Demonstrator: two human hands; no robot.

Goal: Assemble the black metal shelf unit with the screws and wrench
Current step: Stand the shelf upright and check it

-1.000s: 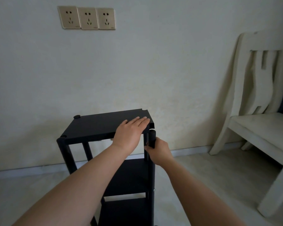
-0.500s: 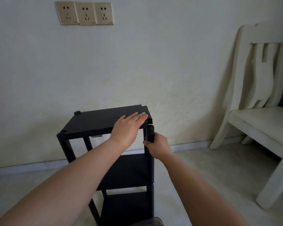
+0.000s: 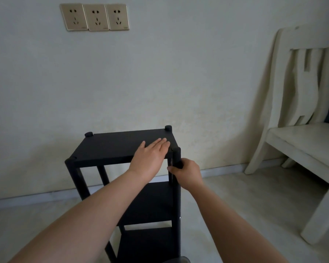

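The black metal shelf unit (image 3: 110, 147) stands upright on the floor in front of the wall, with a top panel and two lower shelves. My left hand (image 3: 150, 155) lies flat with straight fingers on the right part of the top panel. My right hand (image 3: 186, 172) grips the near right post (image 3: 177, 154) just below its top end. Round caps show at the two far corners of the top panel. No screws or wrench are visible.
A cream wooden chair (image 3: 300, 130) stands to the right against the wall. Three gold wall sockets (image 3: 94, 17) sit high on the wall at the left. Pale floor (image 3: 245, 205) lies between the shelf and the chair.
The near right post has risen beside the top panel's corner, its top now level with the panel. My left hand stays flat on the panel. The view has shifted slightly.
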